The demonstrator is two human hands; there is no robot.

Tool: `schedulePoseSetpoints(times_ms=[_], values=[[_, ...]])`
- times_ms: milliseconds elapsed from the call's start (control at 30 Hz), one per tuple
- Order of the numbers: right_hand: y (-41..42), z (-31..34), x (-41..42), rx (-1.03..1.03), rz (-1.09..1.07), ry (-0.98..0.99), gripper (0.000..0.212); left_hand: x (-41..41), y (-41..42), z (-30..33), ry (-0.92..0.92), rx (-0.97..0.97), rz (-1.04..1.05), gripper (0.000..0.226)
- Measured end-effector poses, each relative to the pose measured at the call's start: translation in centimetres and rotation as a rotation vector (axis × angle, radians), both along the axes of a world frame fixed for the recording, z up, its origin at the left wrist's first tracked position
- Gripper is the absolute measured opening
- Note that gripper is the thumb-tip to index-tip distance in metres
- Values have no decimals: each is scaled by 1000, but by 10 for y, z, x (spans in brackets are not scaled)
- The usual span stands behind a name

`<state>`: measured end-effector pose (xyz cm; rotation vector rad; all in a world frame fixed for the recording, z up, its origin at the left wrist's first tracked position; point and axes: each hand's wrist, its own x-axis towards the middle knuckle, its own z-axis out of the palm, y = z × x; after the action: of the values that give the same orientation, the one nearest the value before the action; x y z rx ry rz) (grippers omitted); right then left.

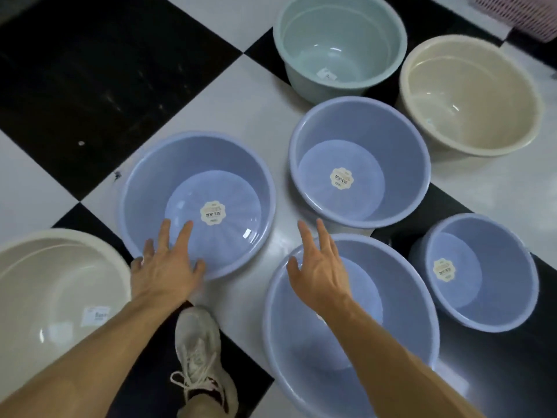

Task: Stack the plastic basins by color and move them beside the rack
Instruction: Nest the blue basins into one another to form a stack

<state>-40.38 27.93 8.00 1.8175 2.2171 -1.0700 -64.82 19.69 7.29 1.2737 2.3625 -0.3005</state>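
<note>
Judging by looks, the thin, light, slick blue basins on the checkered floor (211,95) want rim grips: largest (351,327) nearest, next (197,203) left, then middle (360,161), smallest (474,271) right; left hand (165,267) and right hand (319,267) spread, empty

- The floor (75,86) has big black and white squares.
- 4 basins are light blue (197,203).
- 2 basins are cream (470,95).
- 1 basin is pale green (340,43).
- The shoe (199,357) is off-white.
- The basket (521,13) is pink.
</note>
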Motion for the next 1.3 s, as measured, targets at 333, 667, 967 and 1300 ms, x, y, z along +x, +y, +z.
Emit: schedulePoseSetpoints(times_ms=[333,667,967,1300], values=[[50,-70,-123,-7,-90,-75,67,-156,62,-73,0,-25,51,76],[64,-119,-135,-75,-236,-163,70,-195,89,-118,-102,-20,302,65],[70,-50,-113,156,-325,-10,62,-165,90,-35,-109,211,345,63],[21,78,0,361,-417,76,63,-41,46,100,-190,590,344,68]])
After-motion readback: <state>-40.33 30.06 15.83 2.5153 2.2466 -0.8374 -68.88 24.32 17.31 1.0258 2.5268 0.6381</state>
